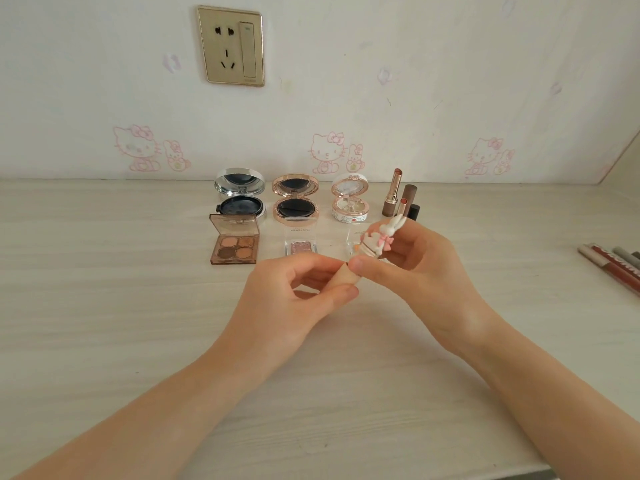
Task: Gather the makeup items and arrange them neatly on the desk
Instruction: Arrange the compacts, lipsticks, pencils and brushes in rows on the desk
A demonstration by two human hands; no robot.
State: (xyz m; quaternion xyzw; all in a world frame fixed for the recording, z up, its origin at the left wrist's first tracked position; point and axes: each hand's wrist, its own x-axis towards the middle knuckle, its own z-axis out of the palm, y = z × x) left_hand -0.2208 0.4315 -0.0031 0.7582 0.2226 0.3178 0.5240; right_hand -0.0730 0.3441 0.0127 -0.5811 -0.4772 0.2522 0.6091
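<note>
A gold-framed wall socket (230, 46) with a switch is mounted up on the wallpaper (450, 64), and faded pink cat-and-bunny cartoons (149, 148) are printed along its bottom edge. Below that, a pale wood-grain tabletop (104, 306) is seen.

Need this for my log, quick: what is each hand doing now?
Left hand: pinches the bunny lipstick at its plain end.
Right hand: holds its bunny end.

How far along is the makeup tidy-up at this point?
Done: three open compacts in a back row, lipsticks upright beside them, a palette and clear eyeshadow case in front. In hand: left hand and right hand grip the bunny lipstick. Left: placing it, plus, probably, the pens lying apart at right.
</note>
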